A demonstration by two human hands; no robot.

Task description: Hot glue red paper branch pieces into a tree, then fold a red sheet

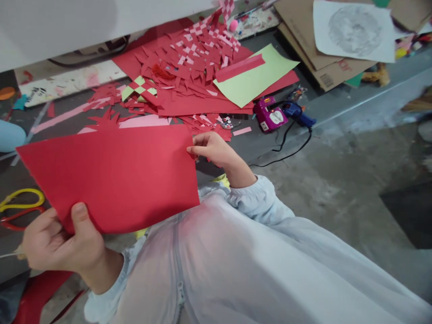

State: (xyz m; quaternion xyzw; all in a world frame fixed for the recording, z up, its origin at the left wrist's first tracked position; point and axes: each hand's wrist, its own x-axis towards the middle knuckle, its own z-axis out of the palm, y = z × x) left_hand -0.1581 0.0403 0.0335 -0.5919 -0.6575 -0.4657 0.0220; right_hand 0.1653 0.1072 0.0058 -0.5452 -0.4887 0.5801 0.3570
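1. Head view, with the red sheet raised between both hands, broad face turned up toward the camera.
2. Left hand: clamped on the sheet's near left corner, thumb flat on the upper face, fingers curled behind and partly hidden.
3. Right hand: pinched on the opposite short edge, closer to the far corner than the near one. Cannot tell the exact place of every fingertip.
4. Press at the left corner with the flat of the thumb rather than the nail, to avoid denting or creasing the paper.
5. Watch the long edge nearest the body, bowed between the hands. Ease both hands slightly apart to flatten it, without tugging hard at the slighter right-hand pinch.
6. Match the height of the two hands to limit twisting.
7. Mind the yellow loop, apparently a scissor handle, just past the left hand; steer the sheet's free edge clear of it.
8. Beyond the right hand, note the heap of red cut pieces and the pale green sheet; lift clear to avoid dragging scraps.
9. To the right of the right hand, allow room for the purple device and blue tool.
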